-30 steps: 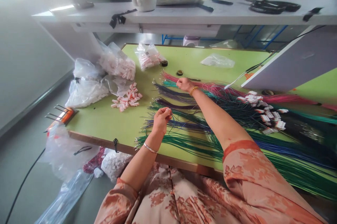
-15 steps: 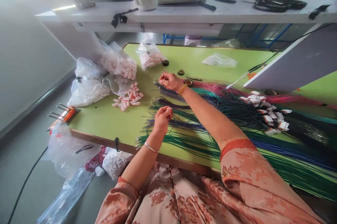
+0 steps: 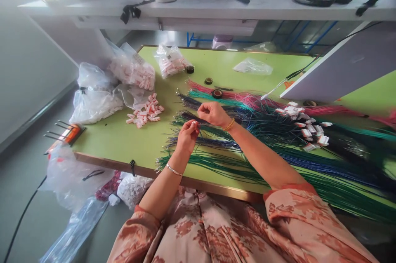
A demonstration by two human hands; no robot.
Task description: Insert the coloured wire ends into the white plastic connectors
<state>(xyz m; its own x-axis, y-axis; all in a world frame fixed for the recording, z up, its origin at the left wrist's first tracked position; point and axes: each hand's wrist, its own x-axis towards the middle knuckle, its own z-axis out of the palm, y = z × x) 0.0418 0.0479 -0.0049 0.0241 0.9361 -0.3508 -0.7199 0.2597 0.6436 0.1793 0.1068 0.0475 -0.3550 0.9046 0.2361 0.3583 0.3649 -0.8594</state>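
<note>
My left hand (image 3: pixel 187 136) is closed in a pinch on a small white connector housing (image 3: pixel 194 123), mostly covered by the fingers. Just above and to the right, my right hand (image 3: pixel 214 114) is also closed, thumb against fingertips; what it grips, if anything, is too fine to make out. Beneath both hands lie bundles of thin wires, a dark blue bundle (image 3: pixel 213 144), a green bundle (image 3: pixel 222 165) and a pink bundle (image 3: pixel 202 88), with metal-tipped ends toward the left. Loose white-and-orange connector housings (image 3: pixel 145 112) form a pile left of the hands.
Plastic bags of housings (image 3: pixel 133 71) stand at the back left. Tape rolls (image 3: pixel 217 93) lie beyond the wires. Wired connectors (image 3: pixel 309 129) are heaped at the right. An orange holder with metal prongs (image 3: pixel 66 133) sits at the left edge. A shelf (image 3: pixel 198 11) spans the back.
My right hand has drawn back from the far wire ends, toward me and slightly right, close to my left hand. The left hand keeps its pinch. The whole view has shifted slightly.
</note>
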